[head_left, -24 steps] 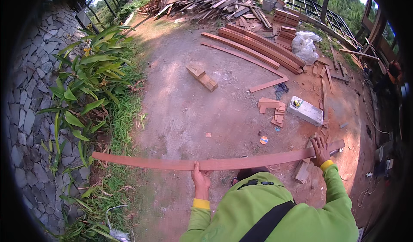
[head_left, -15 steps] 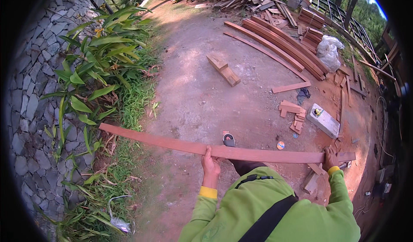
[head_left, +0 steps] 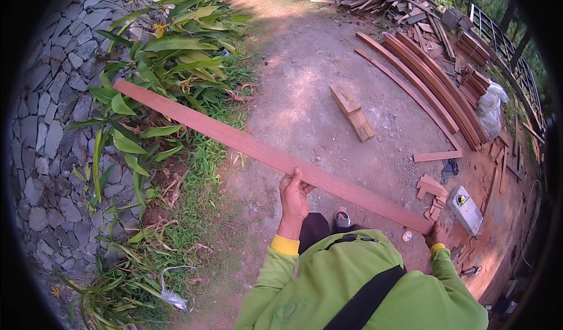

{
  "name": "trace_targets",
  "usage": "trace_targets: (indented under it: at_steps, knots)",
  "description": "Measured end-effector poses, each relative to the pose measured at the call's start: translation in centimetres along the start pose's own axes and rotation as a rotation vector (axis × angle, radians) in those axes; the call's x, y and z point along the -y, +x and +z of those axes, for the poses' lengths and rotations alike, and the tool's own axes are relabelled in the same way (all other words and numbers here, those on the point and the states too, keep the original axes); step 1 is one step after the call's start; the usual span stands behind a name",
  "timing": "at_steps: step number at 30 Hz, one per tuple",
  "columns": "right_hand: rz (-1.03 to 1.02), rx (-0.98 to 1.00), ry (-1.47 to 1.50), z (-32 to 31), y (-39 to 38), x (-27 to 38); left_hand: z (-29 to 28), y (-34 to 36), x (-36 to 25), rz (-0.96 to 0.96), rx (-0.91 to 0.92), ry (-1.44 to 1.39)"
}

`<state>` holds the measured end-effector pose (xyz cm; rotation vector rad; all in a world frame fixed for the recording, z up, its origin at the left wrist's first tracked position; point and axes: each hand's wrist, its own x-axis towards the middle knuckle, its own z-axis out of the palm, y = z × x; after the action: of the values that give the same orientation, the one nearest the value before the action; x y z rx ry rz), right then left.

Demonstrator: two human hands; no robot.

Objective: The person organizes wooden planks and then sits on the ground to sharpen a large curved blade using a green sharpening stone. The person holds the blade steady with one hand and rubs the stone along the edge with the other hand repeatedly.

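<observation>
A long, reddish-brown wooden plank [head_left: 246, 145] lies across both my hands, slanting from the plants at upper left down to the right. Near its middle, my left hand [head_left: 295, 194] grips the lower edge, thumb on the face and the other fingers partly hidden beneath. My right hand [head_left: 437, 234] is closed round the plank's right end; most of its fingers are hard to make out. Between me and the plank, a sandalled foot [head_left: 342, 217] shows on the dirt.
Leafy plants [head_left: 182, 54] and a stone wall [head_left: 53, 124] run along the left. Ahead lies a thick wood block [head_left: 352, 113]. Long boards [head_left: 437, 89] are stacked to the right, beyond small wood offcuts [head_left: 433, 195] and a pale slab [head_left: 466, 212]. Scrap wood [head_left: 381, 1] is heaped farther back.
The plank's left end has swung up and away, so it now slants. My right hand has moved to its right end and lower. The view has turned left.
</observation>
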<state>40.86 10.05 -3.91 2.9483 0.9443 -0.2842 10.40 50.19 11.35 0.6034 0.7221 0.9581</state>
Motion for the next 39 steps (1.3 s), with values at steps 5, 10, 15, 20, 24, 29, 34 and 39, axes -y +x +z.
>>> trace_targets:
  at_steps: [5, 10, 15, 20, 24, 29, 34, 39]
  knots:
    - [0.035, -0.073, 0.035, -3.3, 4.3, 10.7, -0.1, 11.4, -3.5, 0.018, 0.025, -0.072]
    - [0.181, -0.162, 0.112, -1.8, 7.4, 19.3, 0.7, 22.8, -7.5, 0.009, 0.161, -0.128]
    - [0.311, -0.196, 0.081, -2.1, 9.3, 29.7, 1.1, 33.8, -12.6, -0.083, 0.245, -0.103]
    - [0.391, -0.222, 0.072, -3.8, 11.6, 37.4, 2.4, 42.5, -15.8, -0.142, 0.299, -0.066]
    - [0.418, -0.135, 0.084, -4.0, 15.4, 41.5, 2.8, 49.7, -16.3, -0.2, 0.331, -0.034]
    - [0.447, -0.17, 0.123, -3.5, 24.4, 47.0, 4.8, 59.5, -16.9, -0.205, 0.305, -0.009]
    - [0.336, -0.051, 0.205, -3.6, 37.2, 51.4, 7.0, 71.2, -18.3, -0.159, 0.217, 0.095]
    - [0.145, 0.045, 0.22, -6.9, 49.1, 55.2, 9.6, 82.2, -20.7, -0.123, 0.109, 0.131]
